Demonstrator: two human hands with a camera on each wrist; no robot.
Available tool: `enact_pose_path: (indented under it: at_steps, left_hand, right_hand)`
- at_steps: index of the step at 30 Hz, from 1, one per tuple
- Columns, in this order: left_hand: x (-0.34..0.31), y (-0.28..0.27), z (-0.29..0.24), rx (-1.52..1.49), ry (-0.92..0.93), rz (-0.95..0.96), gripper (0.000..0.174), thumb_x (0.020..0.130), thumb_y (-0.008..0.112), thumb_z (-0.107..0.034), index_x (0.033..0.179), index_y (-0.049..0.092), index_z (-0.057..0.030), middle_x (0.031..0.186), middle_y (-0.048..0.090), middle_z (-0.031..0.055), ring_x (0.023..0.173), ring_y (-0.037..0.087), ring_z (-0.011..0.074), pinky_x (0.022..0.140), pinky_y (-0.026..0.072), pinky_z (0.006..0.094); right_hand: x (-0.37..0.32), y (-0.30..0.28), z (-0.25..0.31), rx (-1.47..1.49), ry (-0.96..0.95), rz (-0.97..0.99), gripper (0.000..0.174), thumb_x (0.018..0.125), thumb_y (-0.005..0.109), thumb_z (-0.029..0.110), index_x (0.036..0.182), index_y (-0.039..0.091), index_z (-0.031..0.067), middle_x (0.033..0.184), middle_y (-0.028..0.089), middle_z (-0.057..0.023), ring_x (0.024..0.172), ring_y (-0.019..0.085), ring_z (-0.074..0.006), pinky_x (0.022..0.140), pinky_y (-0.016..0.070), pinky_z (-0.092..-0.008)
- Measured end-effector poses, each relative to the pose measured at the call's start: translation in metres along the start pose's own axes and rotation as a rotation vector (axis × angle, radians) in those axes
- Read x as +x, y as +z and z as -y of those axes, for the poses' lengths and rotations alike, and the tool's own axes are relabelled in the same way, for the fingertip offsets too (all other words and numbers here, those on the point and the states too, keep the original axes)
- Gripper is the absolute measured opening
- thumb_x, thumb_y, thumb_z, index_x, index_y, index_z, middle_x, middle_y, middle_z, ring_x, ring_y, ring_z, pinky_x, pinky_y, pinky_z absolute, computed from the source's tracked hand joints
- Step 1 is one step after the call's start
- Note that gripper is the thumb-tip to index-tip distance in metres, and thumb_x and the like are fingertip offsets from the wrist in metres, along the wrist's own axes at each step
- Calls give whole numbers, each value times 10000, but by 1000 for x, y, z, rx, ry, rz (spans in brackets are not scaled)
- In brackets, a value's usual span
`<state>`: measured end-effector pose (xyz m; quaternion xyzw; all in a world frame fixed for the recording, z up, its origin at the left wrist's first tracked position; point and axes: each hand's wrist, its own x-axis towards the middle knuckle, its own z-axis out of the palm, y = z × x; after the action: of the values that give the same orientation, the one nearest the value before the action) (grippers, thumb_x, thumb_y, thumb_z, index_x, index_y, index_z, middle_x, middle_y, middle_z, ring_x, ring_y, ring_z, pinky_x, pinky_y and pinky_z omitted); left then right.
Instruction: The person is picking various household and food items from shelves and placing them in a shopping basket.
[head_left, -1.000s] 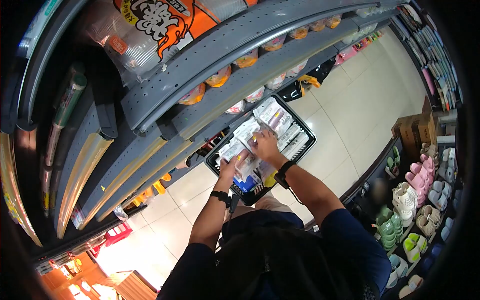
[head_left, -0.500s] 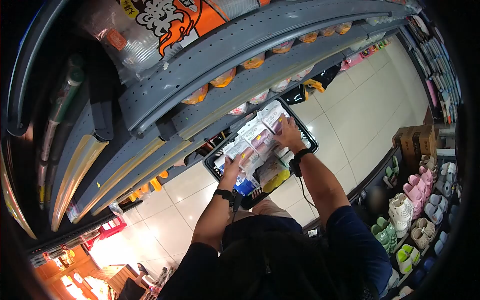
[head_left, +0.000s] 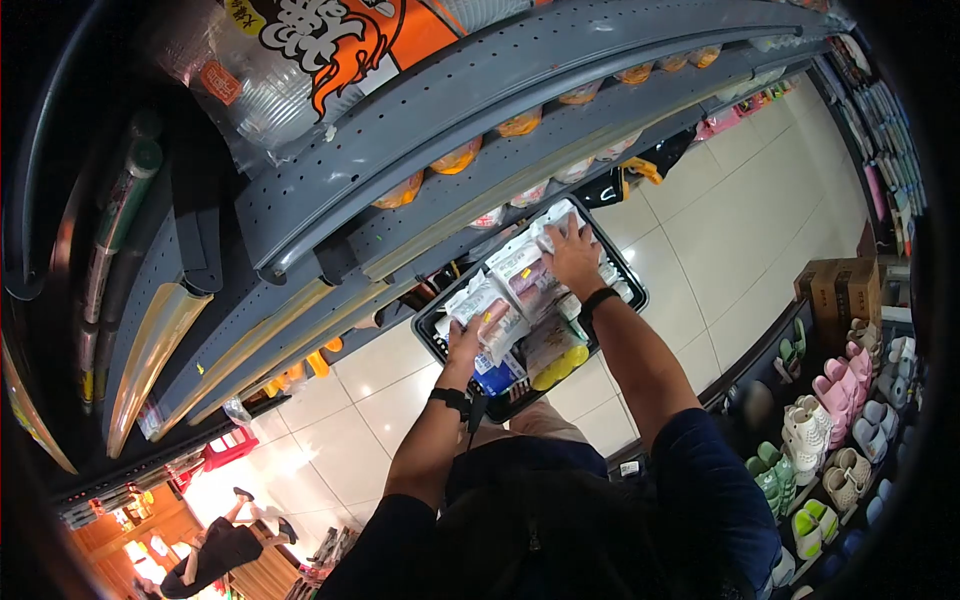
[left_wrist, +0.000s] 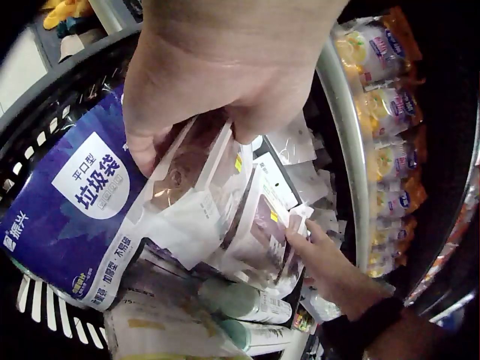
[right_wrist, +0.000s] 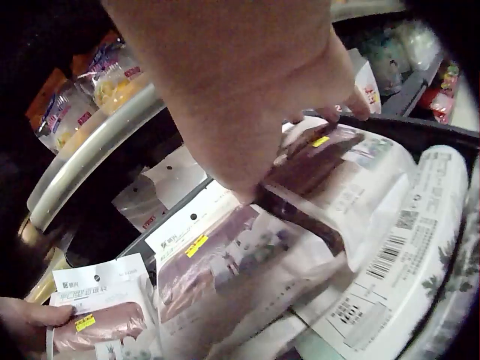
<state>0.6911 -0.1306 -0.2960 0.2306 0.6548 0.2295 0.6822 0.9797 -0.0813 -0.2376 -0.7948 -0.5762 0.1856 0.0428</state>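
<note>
White packs with clear windows lie in a row in a black basket (head_left: 642, 292). My left hand (head_left: 462, 350) holds the nearest pack (head_left: 490, 312), thumb on one side and fingers round the other in the left wrist view. A middle pack (right_wrist: 217, 262) lies untouched between the hands. At the basket's far end, my right hand (head_left: 575, 258) bends its fingers over the upper edge of another pack (right_wrist: 337, 180); the fingertips are partly hidden. Below the packs are a blue bag (left_wrist: 90, 187) and a yellow-ended item (head_left: 560, 368).
Grey shelves (head_left: 420, 130) with bagged goods (left_wrist: 390, 112) run close along the basket's far side. White rolls (right_wrist: 412, 247) lie beside the packs. Slippers (head_left: 830, 400) and cardboard boxes (head_left: 840, 290) stand at the right; another person (head_left: 225, 545) is at the lower left.
My right hand has moved from the middle packs towards the basket's upper right end, and the packs are spread in a row. My left hand stays at the nearest pack. Another person has come into view.
</note>
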Motion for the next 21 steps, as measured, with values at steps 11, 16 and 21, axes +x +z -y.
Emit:
enact_pose_path:
  at_steps: [11, 16, 21]
  left_hand:
    - [-11, -8, -9, -6, 65, 103, 635, 934, 653, -336, 1420, 358, -53, 1310, 548, 141, 1085, 617, 259, 808, 552, 395]
    - [27, -1, 7, 362, 366, -196, 529, 890, 685, -304, 1267, 520, 28, 1122, 682, 204, 1004, 680, 311, 804, 553, 390]
    - [15, 10, -24, 885, 261, -296, 548, 833, 667, -460, 1105, 660, 15, 1034, 693, 256, 998, 672, 399, 888, 512, 457]
  right_hand:
    - [26, 2, 12, -63, 207, 250, 602, 946, 541, 392, 1508, 352, 284, 1615, 124, -194, 1420, 210, -513, 1017, 289, -740]
    - [-8, 15, -20, 257, -171, -91, 571, 867, 653, 302, 1366, 503, 67, 1420, 421, -306, 1341, 347, -501, 1060, 372, -572]
    - [-90, -16, -26, 324, -226, -51, 505, 862, 655, 218, 1292, 543, -21, 1308, 518, -333, 1229, 479, -502, 1027, 424, -511]
